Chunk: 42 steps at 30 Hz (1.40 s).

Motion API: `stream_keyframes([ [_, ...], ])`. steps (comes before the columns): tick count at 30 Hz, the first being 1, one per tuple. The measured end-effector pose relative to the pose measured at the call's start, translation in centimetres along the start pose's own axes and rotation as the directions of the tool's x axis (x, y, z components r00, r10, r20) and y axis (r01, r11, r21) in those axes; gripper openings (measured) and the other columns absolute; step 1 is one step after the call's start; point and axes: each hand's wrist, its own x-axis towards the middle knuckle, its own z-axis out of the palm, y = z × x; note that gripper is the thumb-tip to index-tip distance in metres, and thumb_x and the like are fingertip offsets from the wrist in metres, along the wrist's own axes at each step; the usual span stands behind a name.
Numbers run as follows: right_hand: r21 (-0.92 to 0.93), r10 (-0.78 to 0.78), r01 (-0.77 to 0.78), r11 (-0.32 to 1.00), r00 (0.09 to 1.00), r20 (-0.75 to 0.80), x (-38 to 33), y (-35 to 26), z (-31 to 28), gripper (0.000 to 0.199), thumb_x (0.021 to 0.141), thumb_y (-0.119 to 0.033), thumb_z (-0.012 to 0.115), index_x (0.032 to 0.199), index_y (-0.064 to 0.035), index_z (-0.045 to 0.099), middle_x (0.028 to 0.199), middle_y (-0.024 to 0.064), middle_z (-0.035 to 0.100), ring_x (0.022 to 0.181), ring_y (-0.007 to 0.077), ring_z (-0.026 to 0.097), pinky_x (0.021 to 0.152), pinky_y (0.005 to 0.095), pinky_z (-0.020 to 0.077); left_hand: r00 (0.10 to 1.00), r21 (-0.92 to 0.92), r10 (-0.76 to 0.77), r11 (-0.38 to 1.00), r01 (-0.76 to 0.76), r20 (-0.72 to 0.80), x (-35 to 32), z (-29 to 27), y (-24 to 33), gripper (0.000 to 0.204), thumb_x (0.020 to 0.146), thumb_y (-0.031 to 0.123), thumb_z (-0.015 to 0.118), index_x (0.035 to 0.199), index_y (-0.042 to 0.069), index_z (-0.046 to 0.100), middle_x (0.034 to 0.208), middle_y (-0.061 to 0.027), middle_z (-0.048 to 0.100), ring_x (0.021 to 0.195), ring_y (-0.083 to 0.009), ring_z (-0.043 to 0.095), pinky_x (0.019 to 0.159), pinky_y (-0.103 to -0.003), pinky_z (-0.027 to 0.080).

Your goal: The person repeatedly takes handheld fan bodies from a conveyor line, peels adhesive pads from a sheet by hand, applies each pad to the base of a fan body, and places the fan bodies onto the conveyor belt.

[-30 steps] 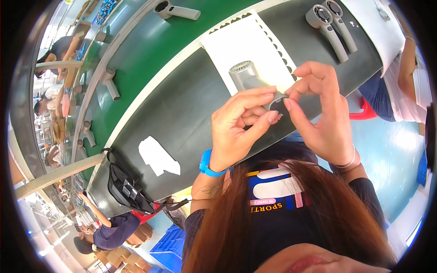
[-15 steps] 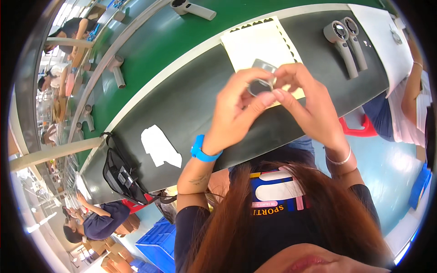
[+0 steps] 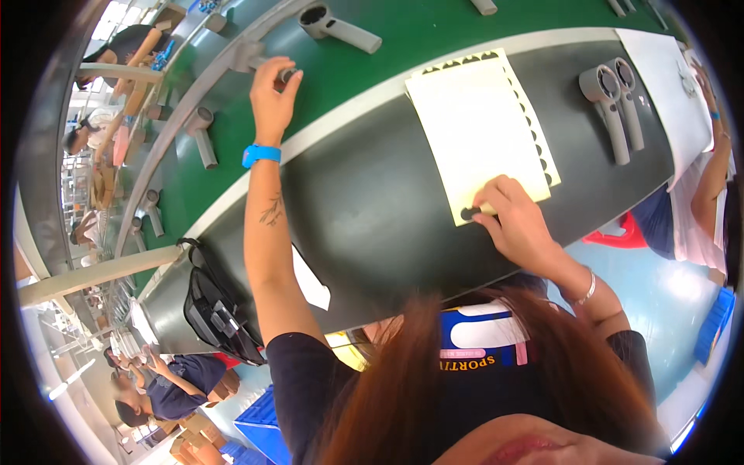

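Grey plastic, slightly blurred: a handheld fan [image 3: 249,56] is hanging over the green belt [image 3: 418,32], left hand [image 3: 275,97] closing around its handle end. Right hand [image 3: 511,221] is staying by the pale yellow sheet [image 3: 477,132], thumb and finger nearly meeting at a black sticker [image 3: 468,213]; cannot tell whether they are gripping it. Hands are no longer meeting around a fan, so work is seemingly splitting between belt and sheet. Black tabletop [image 3: 364,209] is carrying the sheet, two more fans [image 3: 616,132], a bag [image 3: 209,310] and white paper [image 3: 311,285]. One co-worker [image 3: 690,205] is occupying the right edge; another [image 3: 186,384] is working lower left, near a blue crate [image 3: 263,426].
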Motion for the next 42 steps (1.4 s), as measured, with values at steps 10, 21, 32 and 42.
stream_keyframes([
  [10,0.028,0.022,-0.024,0.999,0.998,0.065,-0.5,0.6,-0.3,0.02,0.074,0.003,0.065,0.087,-0.0051,0.053,0.089,0.0101,0.052,0.085,0.0314,0.051,0.071,0.0385,0.0424,0.999,0.393,0.051,0.919,-0.043,-0.011,-0.3,0.4,0.9,0.035,0.092,0.02,0.055,0.125,0.009,0.055,0.134,-0.0127,0.048,0.119,-0.0318,0.047,0.096,-0.039,0.039],
  [21,0.269,0.104,-0.134,0.954,0.987,0.122,-0.1,0.2,-4.3,0.015,0.079,0.007,0.058,0.087,-0.0018,0.05,0.086,0.0099,0.051,0.077,0.0274,0.054,0.071,0.0313,0.0444,0.796,0.31,0.291,0.807,-0.502,0.531,6.1,5.2,4.2,0.038,0.076,-0.003,0.062,0.112,0.008,0.06,0.114,-0.0093,0.062,0.11,-0.0286,0.057,0.102,-0.045,0.035],
  [32,0.549,0.024,0.135,0.825,0.962,-0.273,-1.1,-2.9,-7.7,0.023,0.079,0.012,0.06,0.097,0.0003,0.052,0.09,0.0057,0.053,0.08,0.0136,0.052,0.077,0.0265,0.043,0.987,-0.987,-0.161,0.157,0.01,-0.016,-0.9,3.3,21.8,0.045,0.078,0.022,0.077,0.106,0.004,0.046,0.095,-0.0168,0.065,0.093,-0.0363,0.064,0.092,-0.049,0.048],
  [42,0.654,-0.072,0.324,0.684,0.922,-0.381,-1.0,-4.3,-8.9,0.032,0.086,0.006,0.052,0.113,-0.0027,0.04,0.087,0.0063,0.053,0.099,0.0181,0.055,0.087,0.0299,0.0417,0.969,-0.685,0.04,0.715,0.142,0.243,-7.3,4.7,26.2,0.054,0.071,0.041,0.078,0.101,0.002,0.057,0.081,-0.0095,0.059,0.07,-0.0191,0.055,0.064,-0.029,0.046],
])
